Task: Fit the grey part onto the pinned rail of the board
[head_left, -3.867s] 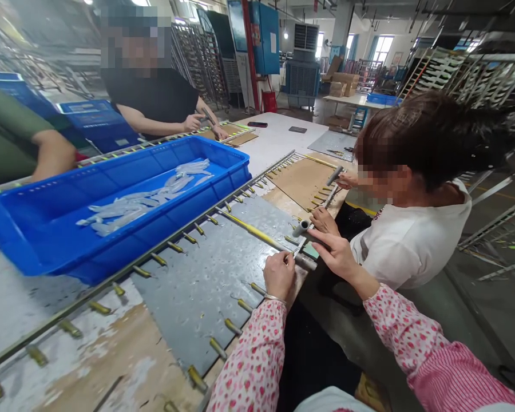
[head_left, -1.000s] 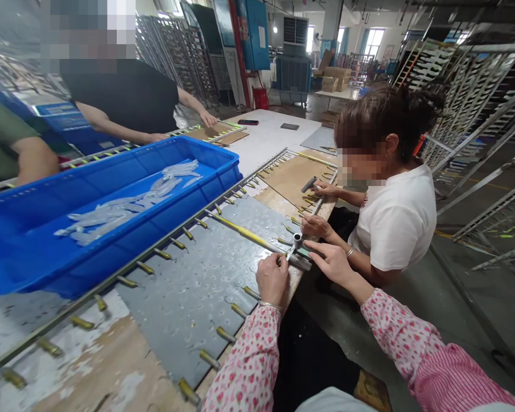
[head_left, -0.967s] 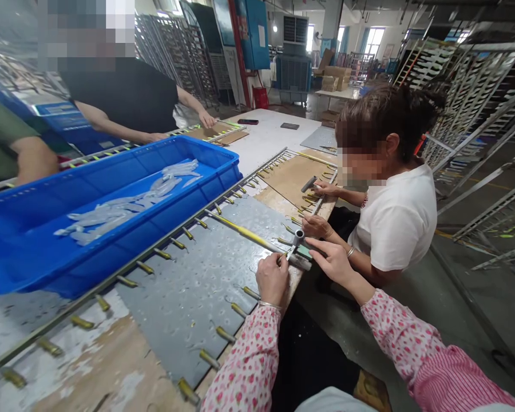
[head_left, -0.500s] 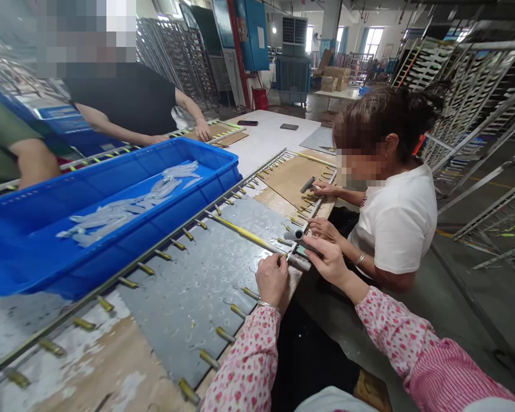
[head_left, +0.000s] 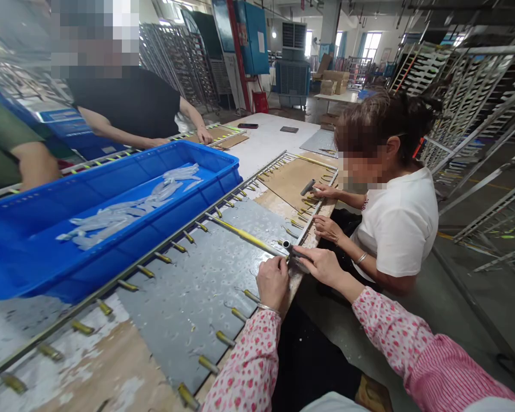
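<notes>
while both hands meet at the bench edge, the scene reads so:
bench: grey pad point(head_left: 197, 274) spreads out left of the left hand, beyond it.
crate: blue bin point(head_left: 111, 206) well off to the far left, clear strips inside.
rod: yellow-tipped rod point(head_left: 244, 234) runs away from the left hand's knuckles.
right hand point(head_left: 320, 266): fingers closed over a short grey tube point(head_left: 288, 246), pressing it down.
left hand point(head_left: 272, 280): curled shut beside the tube (what it pinches is hidden).
risk: tube could slip sideways if pressed off-axis, nipping the neighbour's hand point(head_left: 326, 228) just beyond.
</notes>
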A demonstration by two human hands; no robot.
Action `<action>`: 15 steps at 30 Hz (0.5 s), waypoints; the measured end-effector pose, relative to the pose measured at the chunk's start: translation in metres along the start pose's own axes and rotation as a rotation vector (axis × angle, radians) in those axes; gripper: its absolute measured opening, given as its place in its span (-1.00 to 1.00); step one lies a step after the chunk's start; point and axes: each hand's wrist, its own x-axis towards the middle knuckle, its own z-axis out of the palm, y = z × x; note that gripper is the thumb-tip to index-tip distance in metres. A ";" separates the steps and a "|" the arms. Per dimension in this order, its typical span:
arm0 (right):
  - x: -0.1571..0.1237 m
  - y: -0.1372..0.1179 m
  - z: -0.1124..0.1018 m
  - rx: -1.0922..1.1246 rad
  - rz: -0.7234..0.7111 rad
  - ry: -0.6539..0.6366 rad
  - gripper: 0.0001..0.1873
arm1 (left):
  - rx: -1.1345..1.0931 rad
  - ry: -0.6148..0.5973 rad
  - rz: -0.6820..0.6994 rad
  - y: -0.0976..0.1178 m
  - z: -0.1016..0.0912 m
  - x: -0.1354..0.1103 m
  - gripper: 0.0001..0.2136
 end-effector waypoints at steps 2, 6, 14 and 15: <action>0.000 0.000 0.003 -0.029 0.010 -0.031 -0.61 | -0.027 0.013 0.012 0.000 0.000 -0.002 -0.74; -0.001 0.004 0.007 0.066 0.020 0.013 -0.62 | -0.069 0.045 -0.007 0.000 0.000 -0.004 -0.78; -0.003 0.002 -0.004 0.427 -0.079 0.511 -0.63 | -0.112 -0.008 -0.044 -0.001 -0.002 0.002 -0.81; -0.004 0.000 -0.007 0.434 -0.099 0.517 -0.63 | -0.103 -0.019 -0.053 -0.001 -0.002 0.002 -0.80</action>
